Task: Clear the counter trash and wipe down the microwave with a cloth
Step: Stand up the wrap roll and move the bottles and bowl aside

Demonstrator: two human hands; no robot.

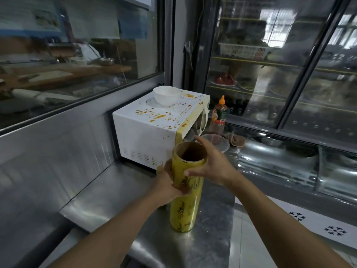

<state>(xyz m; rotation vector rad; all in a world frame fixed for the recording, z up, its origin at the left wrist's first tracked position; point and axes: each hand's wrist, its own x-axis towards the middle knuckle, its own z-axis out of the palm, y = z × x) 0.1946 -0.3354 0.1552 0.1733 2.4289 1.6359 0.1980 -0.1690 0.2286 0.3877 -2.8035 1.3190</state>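
A white microwave (148,130) stands on the steel counter (108,196), its top and front edge spattered with orange-yellow sauce. A white bowl (167,94) sits on top of it at the back. In front of the microwave a tall yellow cling-film roll (186,207) stands upright on the counter. My left hand (168,182) wraps around its upper part from the left. My right hand (209,161) grips its top rim from the right. A brown cloth (236,140) lies crumpled on the counter to the right of the microwave.
A sauce bottle with an orange cap (219,115) stands right of the microwave, with a clear plastic lid (216,141) lying in front of it. Glass-door fridges (289,64) rise behind. A window (77,55) runs along the left wall. The counter's edge drops off on the right.
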